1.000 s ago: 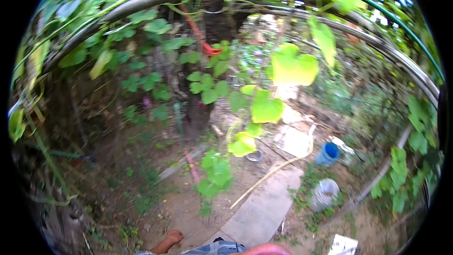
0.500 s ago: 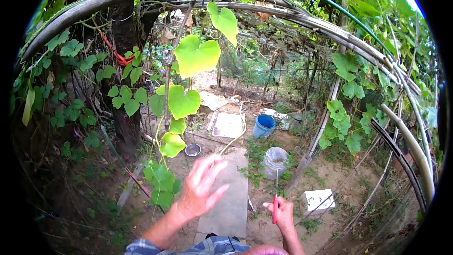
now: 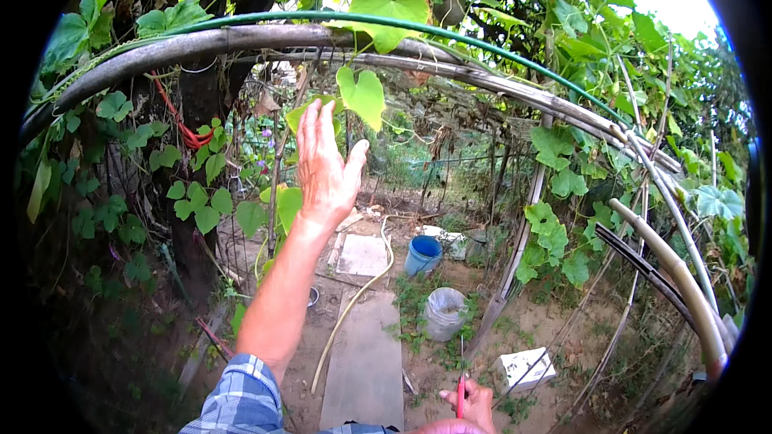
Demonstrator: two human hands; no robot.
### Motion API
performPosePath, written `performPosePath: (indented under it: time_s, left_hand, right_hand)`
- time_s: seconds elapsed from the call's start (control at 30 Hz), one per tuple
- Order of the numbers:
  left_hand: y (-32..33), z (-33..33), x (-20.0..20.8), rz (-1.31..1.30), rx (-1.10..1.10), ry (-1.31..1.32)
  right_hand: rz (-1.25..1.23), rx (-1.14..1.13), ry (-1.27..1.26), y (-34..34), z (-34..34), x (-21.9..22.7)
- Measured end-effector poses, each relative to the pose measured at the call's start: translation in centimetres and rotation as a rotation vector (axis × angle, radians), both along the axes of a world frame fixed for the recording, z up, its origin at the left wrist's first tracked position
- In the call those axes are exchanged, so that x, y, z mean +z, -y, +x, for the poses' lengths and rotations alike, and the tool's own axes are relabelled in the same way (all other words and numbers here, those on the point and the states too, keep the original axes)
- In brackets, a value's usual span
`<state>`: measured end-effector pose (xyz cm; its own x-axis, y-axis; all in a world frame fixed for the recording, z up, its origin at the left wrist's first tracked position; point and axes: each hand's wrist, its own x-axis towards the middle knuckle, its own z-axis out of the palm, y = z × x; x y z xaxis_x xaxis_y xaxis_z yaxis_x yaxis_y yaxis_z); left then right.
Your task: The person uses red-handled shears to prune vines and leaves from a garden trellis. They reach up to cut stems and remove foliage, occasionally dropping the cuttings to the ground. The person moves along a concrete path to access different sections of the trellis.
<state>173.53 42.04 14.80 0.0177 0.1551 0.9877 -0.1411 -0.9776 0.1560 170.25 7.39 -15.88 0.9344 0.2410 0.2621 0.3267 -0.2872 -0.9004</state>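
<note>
My left hand [image 3: 328,170] is raised at the end of an outstretched arm, fingers extended upward and thumb apart. It holds nothing that I can see. Behind its fingertips a yellow-green leaf [image 3: 295,117] is partly covered; whether they touch is unclear. Another heart-shaped leaf [image 3: 363,98] hangs just to the right, below the arched pole. Low in the view, my right hand [image 3: 481,406] is closed on a red-handled tool [image 3: 461,396] with a thin metal blade pointing up and away. The blade is too narrow to tell its exact kind.
A wooden arch [image 3: 265,38] with a green hose-like tube [image 3: 450,37] spans overhead. Below lie a paved path [image 3: 366,362] and a pale hose [image 3: 342,317]. A blue bucket [image 3: 423,255], a whitish bucket [image 3: 444,313] and a white block [image 3: 527,368] stand to the right.
My left hand has risen up and away to the leaves below the arch. The view has tilted upward. My right hand still grips the red-handled tool, now lower in view.
</note>
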Motion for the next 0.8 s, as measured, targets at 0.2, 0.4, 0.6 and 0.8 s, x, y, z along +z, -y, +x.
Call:
performPosePath:
  time_s: [0.2, 0.4, 0.6, 0.8]
  left_hand:
    - [-1.1, 2.9, 2.3, -0.084, -0.118, -0.128]
    - [2.8, 0.2, 2.2, 0.042, 0.066, -0.023]
    - [8.5, -3.5, 3.4, 0.318, -0.059, 0.101]
    - [12.0, -4.3, -1.3, 0.291, -0.332, -0.048]
  right_hand:
    - [-0.082, -0.043, 0.114, 0.2, -1.4, 0.1]
    - [-0.129, -0.045, 0.115, 0.2, -1.6, -1.3]
    - [-0.094, -0.039, -0.025, 0.1, -1.6, -2.8]
    - [-0.178, -0.067, -0.071, 0.1, -2.8, -1.6]
